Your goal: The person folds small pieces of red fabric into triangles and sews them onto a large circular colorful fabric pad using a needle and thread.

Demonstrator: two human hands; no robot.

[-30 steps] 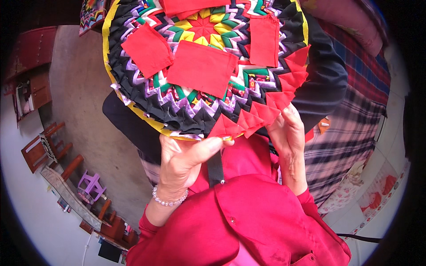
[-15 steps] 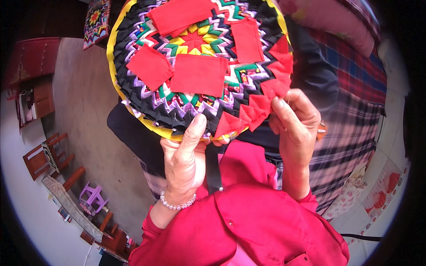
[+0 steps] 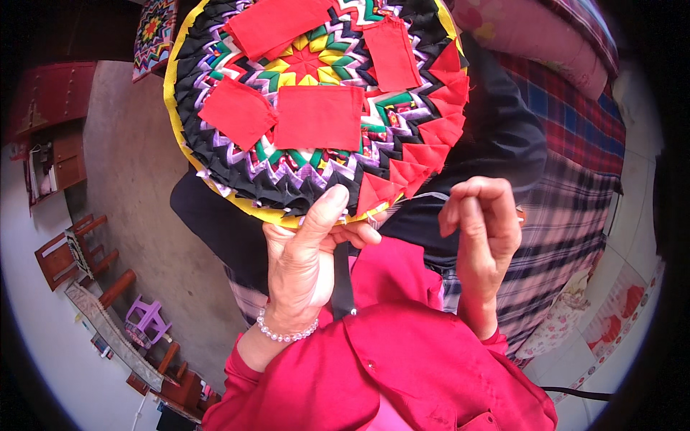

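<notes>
Round patchwork piece: it is above your lap, far of your shirt; its centre is a red-and-yellow star.
Left hand: clamps the near edge, thumb on top, fingers beneath.
Right hand: off the rim, just right of the near edge, fingers curled and thumb close to forefinger; you may be pinching thread, but I cannot tell.
Thin pale line: between rim and right hand, possibly thread.
Red folded points: they line the right and near-right rim over black folded points; the step looks like stitching this outer row.
Next move: probably calls for steady left-hand support and a tensioned thread, then the row's near end.
Loose red cloth pieces: four lie on the face; tilting could slide them.
Yellow edge band: bounds the left and near rim; the far edge runs out of view.
Pulling room: rightward, over dark trousers toward plaid cloth.
</notes>
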